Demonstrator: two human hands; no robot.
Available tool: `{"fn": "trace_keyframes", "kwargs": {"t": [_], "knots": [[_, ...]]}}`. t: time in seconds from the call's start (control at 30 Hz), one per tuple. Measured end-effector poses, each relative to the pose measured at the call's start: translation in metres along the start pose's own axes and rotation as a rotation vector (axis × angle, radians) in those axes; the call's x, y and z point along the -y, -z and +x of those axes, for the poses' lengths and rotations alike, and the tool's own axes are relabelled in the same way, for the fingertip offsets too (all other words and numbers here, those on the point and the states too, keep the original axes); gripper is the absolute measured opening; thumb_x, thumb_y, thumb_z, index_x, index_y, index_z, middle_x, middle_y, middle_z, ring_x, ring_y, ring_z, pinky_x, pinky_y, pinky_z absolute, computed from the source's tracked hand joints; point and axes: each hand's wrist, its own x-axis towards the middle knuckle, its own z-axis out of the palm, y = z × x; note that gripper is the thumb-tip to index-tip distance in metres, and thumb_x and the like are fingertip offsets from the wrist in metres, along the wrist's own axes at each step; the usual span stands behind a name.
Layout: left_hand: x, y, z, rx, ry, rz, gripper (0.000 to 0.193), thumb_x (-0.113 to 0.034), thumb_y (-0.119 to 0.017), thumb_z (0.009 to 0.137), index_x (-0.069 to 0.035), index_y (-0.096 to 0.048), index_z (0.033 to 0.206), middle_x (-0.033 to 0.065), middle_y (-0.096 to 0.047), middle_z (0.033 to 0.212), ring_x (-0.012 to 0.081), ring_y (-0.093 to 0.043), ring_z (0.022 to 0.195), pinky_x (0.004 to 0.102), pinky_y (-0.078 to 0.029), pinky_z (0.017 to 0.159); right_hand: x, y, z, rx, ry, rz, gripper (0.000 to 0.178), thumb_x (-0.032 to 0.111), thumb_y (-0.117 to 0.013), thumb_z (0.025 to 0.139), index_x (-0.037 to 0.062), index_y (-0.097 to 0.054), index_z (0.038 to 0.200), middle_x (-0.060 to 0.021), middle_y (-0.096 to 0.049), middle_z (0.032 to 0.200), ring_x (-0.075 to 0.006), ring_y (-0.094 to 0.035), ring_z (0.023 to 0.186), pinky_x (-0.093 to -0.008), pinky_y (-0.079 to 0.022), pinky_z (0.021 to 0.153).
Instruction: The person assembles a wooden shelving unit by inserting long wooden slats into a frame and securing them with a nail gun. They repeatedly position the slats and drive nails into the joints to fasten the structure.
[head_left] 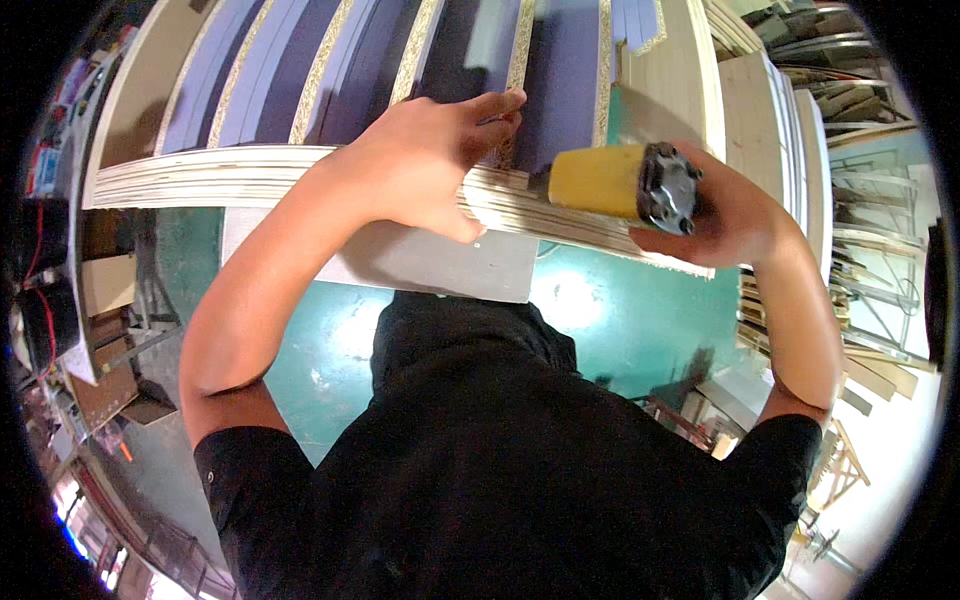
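A wooden frame holds several upright chipboard strips (pixel 320 70) with purple-grey panels (pixel 565 90) between them. Along its near side run layered plywood edges (pixel 250 165). My left hand (pixel 425 150) clasps these edges near the middle, thumb on the near face and fingers over the top beside one strip's end. In my right hand (pixel 735 210) is a yellow nail gun (pixel 600 182) with a dark bolted metal cap. The gun lies roughly level, its nose pointing left at the plywood close to my left fingers. Its handle is mostly hidden behind the cap and hand.
A pale grey board (pixel 440 268) sits under the plywood's near side, just ahead of my body. Long boards (pixel 765 130) stand at the right, with racks of offcuts (pixel 865 200) beyond. Shelving and a cardboard box (pixel 108 283) are at the left, above a green floor (pixel 310 390).
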Motion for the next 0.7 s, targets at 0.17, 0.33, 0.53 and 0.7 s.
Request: {"fn": "trace_keyframes", "kwargs": {"t": [0.17, 0.33, 0.53, 0.7], "knots": [[0.009, -0.01, -0.001, -0.056, -0.101, 0.011, 0.09, -0.04, -0.08, 0.064, -0.008, -0.055, 0.144, 0.0172, -0.053, 0.151, 0.0329, -0.068, 0.113, 0.0424, -0.057, 0.091, 0.031, -0.012, 0.029, -0.051, -0.326, 0.019, 0.065, 0.004, -0.085, 0.08, 0.003, -0.053, 0.136, -0.0077, -0.07, 0.115, -0.0145, -0.065, 0.103, -0.0321, -0.054, 0.092], [0.009, -0.009, -0.001, -0.017, -0.071, 0.088, 0.084, -0.041, -0.078, 0.067, -0.013, -0.057, 0.143, 0.0168, -0.05, 0.152, 0.0326, -0.068, 0.115, 0.0427, -0.058, 0.09, 0.056, -0.017, 0.037, -0.123, -0.447, -0.4, 0.064, 0.018, -0.087, 0.076, 0.0022, -0.06, 0.133, -0.0148, -0.072, 0.117, -0.0241, -0.07, 0.104, -0.0371, -0.055, 0.095], [0.015, -0.015, 0.0, -0.055, -0.129, 0.131, 0.085, -0.043, -0.078, 0.068, -0.016, -0.055, 0.145, 0.0144, -0.049, 0.154, 0.0324, -0.066, 0.119, 0.0434, -0.056, 0.096, 0.063, -0.02, 0.05, -0.087, -0.488, -0.319, 0.057, 0.01, -0.087, 0.08, -0.0004, -0.056, 0.127, -0.0078, -0.072, 0.099, -0.0143, -0.067, 0.078, -0.0319, -0.056, 0.072], [0.012, -0.012, 0.0, -0.024, -0.073, 0.137, 0.083, -0.044, -0.078, 0.069, -0.02, -0.055, 0.145, 0.0132, -0.048, 0.155, 0.0311, -0.064, 0.122, 0.044, -0.056, 0.097, 0.068, -0.022, 0.052, -0.074, -0.476, -0.353, 0.054, 0.009, -0.086, 0.081, -0.0001, -0.057, 0.126, -0.0079, -0.072, 0.101, -0.0139, -0.067, 0.081, -0.0319, -0.056, 0.073]]}}
